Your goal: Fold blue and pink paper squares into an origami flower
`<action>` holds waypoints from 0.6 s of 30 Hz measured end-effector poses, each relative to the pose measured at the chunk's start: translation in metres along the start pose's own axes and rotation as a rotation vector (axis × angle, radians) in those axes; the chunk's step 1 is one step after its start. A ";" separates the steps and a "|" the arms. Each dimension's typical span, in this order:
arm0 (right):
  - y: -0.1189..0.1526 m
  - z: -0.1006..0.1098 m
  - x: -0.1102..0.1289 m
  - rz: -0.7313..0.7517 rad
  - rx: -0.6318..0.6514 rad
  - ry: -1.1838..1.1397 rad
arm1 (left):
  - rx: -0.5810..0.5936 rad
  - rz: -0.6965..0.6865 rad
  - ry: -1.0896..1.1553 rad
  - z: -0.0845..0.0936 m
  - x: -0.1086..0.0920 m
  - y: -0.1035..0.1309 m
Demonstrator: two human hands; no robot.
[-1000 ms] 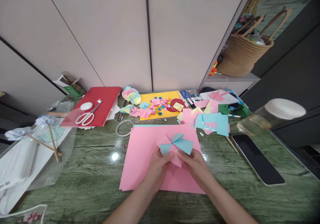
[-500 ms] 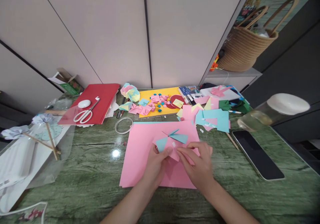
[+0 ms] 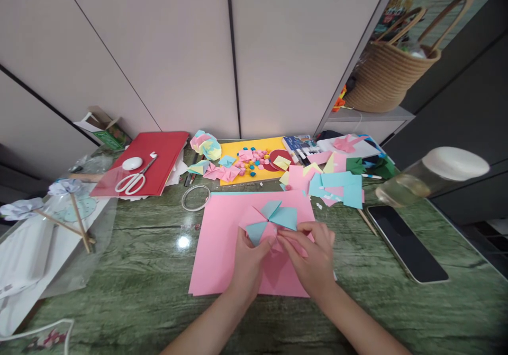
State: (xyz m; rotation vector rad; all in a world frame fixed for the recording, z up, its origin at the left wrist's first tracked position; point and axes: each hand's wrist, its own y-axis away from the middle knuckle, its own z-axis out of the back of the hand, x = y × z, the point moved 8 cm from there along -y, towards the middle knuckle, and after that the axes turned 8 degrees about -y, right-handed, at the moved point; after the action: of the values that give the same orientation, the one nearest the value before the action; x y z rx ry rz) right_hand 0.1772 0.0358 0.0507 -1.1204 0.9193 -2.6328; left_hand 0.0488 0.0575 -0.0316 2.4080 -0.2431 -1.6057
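Observation:
Between my hands is a folded paper piece (image 3: 282, 217) with blue and pink petals meeting at a centre point, like a paper flower. My left hand (image 3: 251, 257) grips its lower left, thumb pressed on a pink petal. My right hand (image 3: 313, 257) pinches the lower right edge of the same pink petal between thumb and forefinger. The fingertips partly hide that petal. Beneath both hands lies a stack of pink paper sheets (image 3: 216, 249), with a blue sheet's edge showing at the top.
Behind the stack, a yellow sheet (image 3: 228, 151) bears small coloured balls and folded pieces. Blue and pink paper scraps (image 3: 351, 188) lie to its right. Scissors (image 3: 137, 176) rest on a red folder (image 3: 159, 148); a tape roll (image 3: 196, 198) is nearby. At right are a phone (image 3: 408, 244) and a lidded jar (image 3: 432, 175).
The paper flower has tipped toward the camera, so its petals and centre show more fully. My fingers have shifted slightly along the lower pink petal; both hands still hold it.

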 end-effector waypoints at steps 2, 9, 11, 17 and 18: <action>0.000 0.001 -0.001 -0.001 -0.013 0.000 | 0.014 0.000 -0.011 -0.002 0.000 0.000; 0.000 -0.001 0.000 0.007 -0.006 0.027 | -0.023 -0.025 -0.094 0.002 -0.001 0.000; -0.001 -0.002 0.000 0.012 -0.001 0.039 | -0.041 -0.032 -0.130 0.005 0.000 -0.001; 0.000 -0.004 -0.002 0.029 0.009 0.098 | -0.076 0.005 -0.157 0.006 0.004 0.000; 0.001 -0.005 -0.003 0.027 0.018 0.112 | -0.064 0.017 -0.147 0.004 0.005 0.001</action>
State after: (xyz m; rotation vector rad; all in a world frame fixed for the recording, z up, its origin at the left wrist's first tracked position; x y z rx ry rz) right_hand 0.1754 0.0387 0.0458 -0.9582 0.9222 -2.6997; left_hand 0.0466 0.0552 -0.0374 2.2379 -0.2337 -1.7570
